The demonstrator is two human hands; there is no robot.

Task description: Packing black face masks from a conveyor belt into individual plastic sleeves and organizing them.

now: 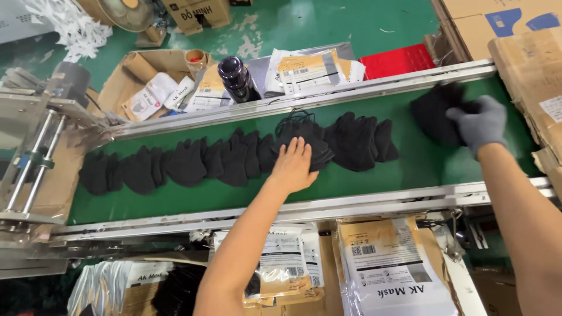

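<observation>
At the far left a metal machine frame [35, 158] with two upright rods stands at the end of a green conveyor belt [363, 175], which runs between two pale metal rails [293, 208]. Along the belt lies an overlapping row of black face masks [193, 164], stretching from the left end towards the middle. The bare left hand [294, 167] lies palm down on this row near its middle, fingers spread flat on the masks, its grip apart and closed on nothing. Behind the far rail a dark bottle [236, 79] stands upright beside an open cardboard box [137, 73] with mask packets in it, and more printed packets [307, 71] lean next to a red tray [398, 60]. To the right of the left hand a further clump of black masks [360, 140] rests on the belt. Farther right, the right hand [479, 123], in a grey glove, has its grip clamped on a stack of black masks [432, 114] just above the belt's right end. Below the near rail lie white and tan mask packets [383, 263], and stacked cardboard cartons [527, 47] fill the right edge.
</observation>
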